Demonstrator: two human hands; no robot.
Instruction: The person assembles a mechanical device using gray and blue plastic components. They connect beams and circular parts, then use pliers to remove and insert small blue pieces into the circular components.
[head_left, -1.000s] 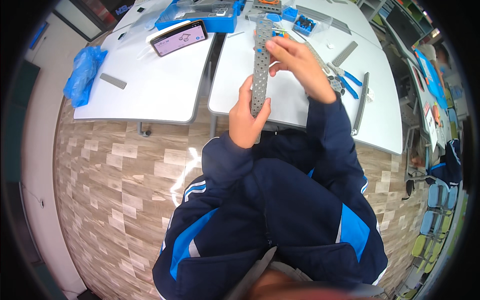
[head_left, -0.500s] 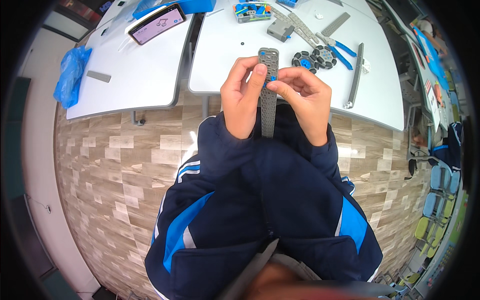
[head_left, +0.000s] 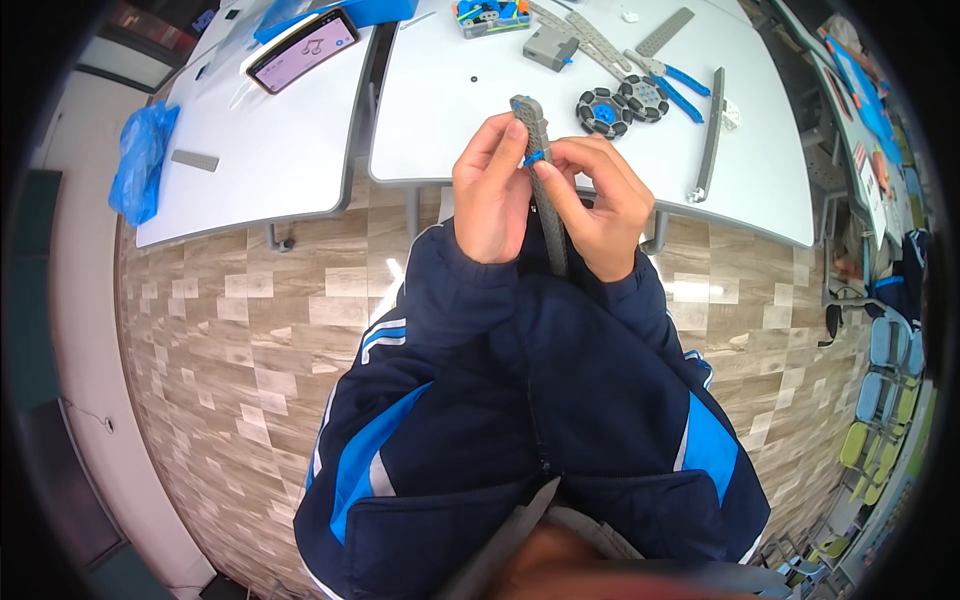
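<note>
We see the grey beam (head_left: 549,215) between both hands, its long axis running from the body toward the desk (head_left: 430,130). Our left hand (head_left: 490,195) grasps it near the far end; our right hand (head_left: 603,200), nearer the blue connector (head_left: 534,158), pinches that piece at the beam, though we can't tell if it is seated. Beyond, a clear box (head_left: 495,30) holds small blue and orange parts.
</note>
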